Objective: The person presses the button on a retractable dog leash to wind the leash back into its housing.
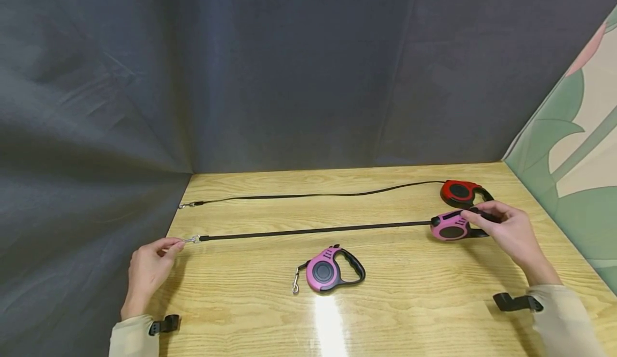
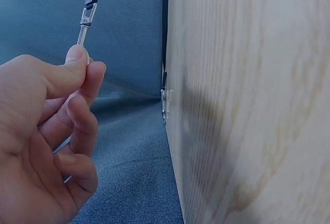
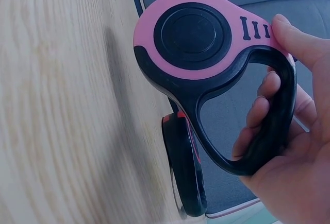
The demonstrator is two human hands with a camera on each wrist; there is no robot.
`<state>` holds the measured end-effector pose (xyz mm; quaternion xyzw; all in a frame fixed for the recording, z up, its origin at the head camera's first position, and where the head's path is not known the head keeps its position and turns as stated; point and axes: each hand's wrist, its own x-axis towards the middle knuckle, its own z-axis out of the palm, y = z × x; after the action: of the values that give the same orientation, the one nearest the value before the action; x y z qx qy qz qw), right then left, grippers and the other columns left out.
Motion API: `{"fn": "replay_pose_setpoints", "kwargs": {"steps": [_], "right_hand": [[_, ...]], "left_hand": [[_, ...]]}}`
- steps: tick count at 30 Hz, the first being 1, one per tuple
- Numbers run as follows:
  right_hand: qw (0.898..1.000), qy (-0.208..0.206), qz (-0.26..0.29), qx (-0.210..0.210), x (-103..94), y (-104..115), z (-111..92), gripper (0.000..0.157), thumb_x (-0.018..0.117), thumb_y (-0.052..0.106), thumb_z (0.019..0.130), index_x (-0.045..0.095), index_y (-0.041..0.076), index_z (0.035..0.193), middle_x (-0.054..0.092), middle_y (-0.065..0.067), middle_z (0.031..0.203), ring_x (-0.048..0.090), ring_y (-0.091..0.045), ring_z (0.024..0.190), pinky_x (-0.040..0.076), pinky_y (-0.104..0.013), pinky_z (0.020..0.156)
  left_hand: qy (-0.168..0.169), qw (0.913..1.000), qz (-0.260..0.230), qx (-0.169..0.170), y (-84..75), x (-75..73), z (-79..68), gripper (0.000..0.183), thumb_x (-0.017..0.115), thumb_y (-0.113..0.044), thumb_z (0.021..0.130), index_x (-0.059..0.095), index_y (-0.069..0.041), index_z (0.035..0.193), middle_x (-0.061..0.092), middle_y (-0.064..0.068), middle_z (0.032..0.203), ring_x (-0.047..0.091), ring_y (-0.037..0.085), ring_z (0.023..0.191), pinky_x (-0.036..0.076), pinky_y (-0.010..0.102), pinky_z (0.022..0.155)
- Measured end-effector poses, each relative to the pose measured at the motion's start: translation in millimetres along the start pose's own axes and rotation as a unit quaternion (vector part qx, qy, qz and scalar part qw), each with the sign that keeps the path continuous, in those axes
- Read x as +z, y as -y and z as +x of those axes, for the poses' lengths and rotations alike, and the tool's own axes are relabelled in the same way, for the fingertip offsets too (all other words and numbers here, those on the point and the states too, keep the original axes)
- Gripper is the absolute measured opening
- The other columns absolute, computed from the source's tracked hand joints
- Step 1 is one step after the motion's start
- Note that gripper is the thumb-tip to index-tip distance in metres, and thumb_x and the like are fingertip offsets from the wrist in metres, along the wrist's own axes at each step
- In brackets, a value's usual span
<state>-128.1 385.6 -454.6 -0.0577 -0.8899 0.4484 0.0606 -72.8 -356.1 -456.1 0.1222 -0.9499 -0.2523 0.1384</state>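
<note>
Pinching a clip (image 2: 83, 32), left hand (image 1: 150, 267) hovers; right hand (image 1: 516, 234), well apart, grips a pink leash (image 3: 192, 36).

Surface: a pale yellow wood-grained tabletop (image 1: 241, 314)
Back: a dark blue-grey cloth hanging (image 1: 299, 73) at the tabletop's far edge
Left: creased cloth (image 1: 87, 132), similarly coloured
Right: a cream panel (image 1: 573, 180) with green leaf shapes, possibly printed fabric
Light: a white glare streak (image 1: 330, 325) on the tabletop
</note>
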Motion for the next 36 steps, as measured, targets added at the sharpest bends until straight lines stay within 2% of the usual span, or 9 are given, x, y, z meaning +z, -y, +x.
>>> {"fn": "replay_pose_setpoints", "kwargs": {"steps": [9,21,29,36], "right_hand": [[1.000,0.011,0.000,0.004,4.0,6,0,0.030,0.080,0.042,0.097,0.070,0.021,0.116,0.061,0.033,0.098,0.053,0.003,0.088,0.046,-0.022,0.068],[1.000,0.012,0.014,-0.009,10.0,11,-3,0.028,0.080,0.039,0.097,0.071,0.018,0.114,0.061,0.032,0.099,0.051,0.002,0.091,0.045,-0.021,0.069],[1.000,0.014,0.013,0.000,12.1,13,-4,0.030,0.080,0.041,0.096,0.071,0.019,0.114,0.061,0.031,0.098,0.051,0.000,0.089,0.046,-0.023,0.068],[1.000,0.020,0.010,-0.003,13.2,15,-5,0.031,0.080,0.041,0.097,0.071,0.018,0.115,0.062,0.032,0.098,0.052,0.001,0.091,0.047,-0.022,0.069]], "left_hand": [[-0.006,0.9999,-0.002,0.015,-1.3,0.3,-0.7,0.023,0.075,-0.028,0.101,0.083,-0.009,0.110,0.077,0.008,0.084,0.058,0.007,0.067,0.042,0.030,0.058],[-0.011,0.9998,-0.005,0.017,-2.3,1.8,-2.1,0.020,0.077,-0.027,0.099,0.083,-0.009,0.108,0.076,0.006,0.080,0.057,0.006,0.064,0.041,0.029,0.057],[0.000,0.9999,-0.007,0.011,-2.3,-2.6,-1.6,0.023,0.075,-0.030,0.101,0.083,-0.010,0.110,0.077,0.008,0.083,0.057,0.006,0.066,0.042,0.029,0.059],[-0.008,0.9995,-0.012,0.028,-3.7,-1.4,-2.1,0.020,0.077,-0.026,0.100,0.083,-0.009,0.108,0.076,0.007,0.081,0.056,0.003,0.063,0.042,0.028,0.057]]}}
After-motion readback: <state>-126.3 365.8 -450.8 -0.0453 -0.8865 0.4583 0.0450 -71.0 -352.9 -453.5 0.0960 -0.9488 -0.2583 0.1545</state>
